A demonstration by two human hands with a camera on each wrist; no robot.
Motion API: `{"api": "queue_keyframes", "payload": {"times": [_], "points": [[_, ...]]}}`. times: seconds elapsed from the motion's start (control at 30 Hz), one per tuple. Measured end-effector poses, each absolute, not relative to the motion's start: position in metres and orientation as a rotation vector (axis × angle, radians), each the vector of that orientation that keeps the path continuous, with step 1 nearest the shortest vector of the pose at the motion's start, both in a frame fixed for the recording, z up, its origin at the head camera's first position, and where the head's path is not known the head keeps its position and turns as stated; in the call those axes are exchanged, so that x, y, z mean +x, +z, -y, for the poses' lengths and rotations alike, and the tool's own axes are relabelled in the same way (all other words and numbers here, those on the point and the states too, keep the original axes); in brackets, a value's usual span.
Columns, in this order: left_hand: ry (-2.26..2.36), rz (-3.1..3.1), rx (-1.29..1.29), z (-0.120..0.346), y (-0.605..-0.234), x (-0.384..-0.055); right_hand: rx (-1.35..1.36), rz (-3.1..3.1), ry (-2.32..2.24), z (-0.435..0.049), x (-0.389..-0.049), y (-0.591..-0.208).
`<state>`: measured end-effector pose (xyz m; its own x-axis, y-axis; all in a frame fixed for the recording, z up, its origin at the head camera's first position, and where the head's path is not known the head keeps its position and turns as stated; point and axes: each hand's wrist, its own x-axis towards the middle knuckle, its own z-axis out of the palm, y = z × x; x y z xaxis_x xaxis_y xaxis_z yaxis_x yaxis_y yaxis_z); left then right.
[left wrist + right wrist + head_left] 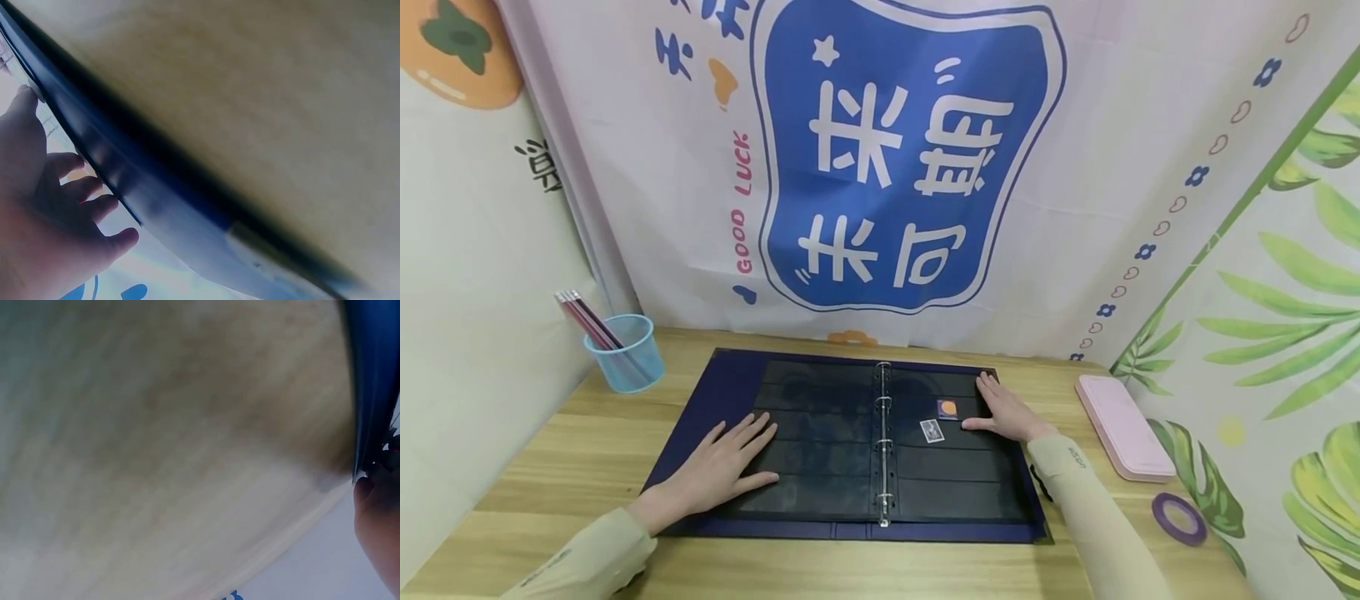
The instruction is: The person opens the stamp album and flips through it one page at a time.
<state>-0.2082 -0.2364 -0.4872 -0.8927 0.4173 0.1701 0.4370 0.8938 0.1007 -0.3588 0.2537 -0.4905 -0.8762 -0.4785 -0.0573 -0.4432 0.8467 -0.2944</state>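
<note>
A dark blue ring binder (700, 433) lies spread on the wooden table, its black pocket pages (827, 450) held by metal rings (883, 442) down the middle. My left hand (715, 462) rests with spread fingers on the left side of the binder, over the page's outer edge. On the right page my right hand (1007, 410) lies with straight fingers, its thumb close to two stamps. One is an orange and purple stamp (948, 409); below it sits a tilted grey stamp (932, 431). Both wrist views show a hand beside the binder's edge, blurred.
A light blue mesh cup (628, 358) with several pencils (591, 321) stands at the back left. To the right lie a pink case (1123, 427) and a purple tape roll (1179, 518). A printed curtain (700, 183) hangs behind the table (790, 571).
</note>
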Motion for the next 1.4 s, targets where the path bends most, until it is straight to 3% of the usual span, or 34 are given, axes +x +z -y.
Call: {"api": "queue_keyframes", "payload": {"times": [0.37, 1.4], "points": [[-0.199, 2.919, -0.671, 0.233, -0.492, -0.207, -0.703, -2.911, -0.328, -0.254, -0.358, -0.486], [-0.218, 2.936, -0.672, 0.234, -0.486, -0.209, -0.675, -2.959, -0.663, -0.248, -0.36, -0.478]]}}
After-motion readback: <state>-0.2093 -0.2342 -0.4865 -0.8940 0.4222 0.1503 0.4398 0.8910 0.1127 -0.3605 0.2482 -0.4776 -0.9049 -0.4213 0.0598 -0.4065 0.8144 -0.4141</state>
